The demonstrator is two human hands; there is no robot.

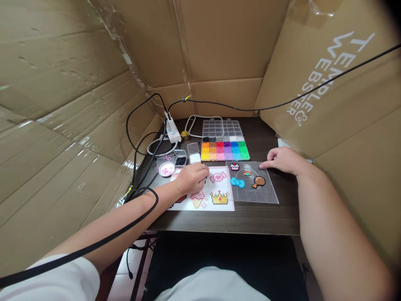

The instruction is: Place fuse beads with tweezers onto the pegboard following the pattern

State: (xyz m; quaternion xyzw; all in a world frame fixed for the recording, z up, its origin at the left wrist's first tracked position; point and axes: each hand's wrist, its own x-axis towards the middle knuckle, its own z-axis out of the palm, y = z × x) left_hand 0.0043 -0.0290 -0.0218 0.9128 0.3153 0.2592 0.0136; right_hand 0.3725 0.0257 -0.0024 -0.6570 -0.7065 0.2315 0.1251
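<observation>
My left hand (194, 179) is over the printed pattern sheet (226, 207), its fingers curled together; whatever they pinch, if anything, is too small to make out. On the sheet show a pink candy, a yellow crown and an ice cream, with other pictures partly under my hand and arm. To the right lies a clear pegboard (269, 195). It bears bead figures: a cupcake (234, 166), a rainbow (247, 173), a blue bow (237, 182) and a brown drumstick (259, 181). My right hand (278, 161) is closed, with its fingertips on the board's upper right corner.
Behind the sheet stands an open bead box (224, 151) with many colours. Small boxes of black beads (181, 161) and white beads (194, 159) sit beside a dish of pink beads (166, 169). A power strip (173, 128), cables and cardboard walls (219, 46) surround the table.
</observation>
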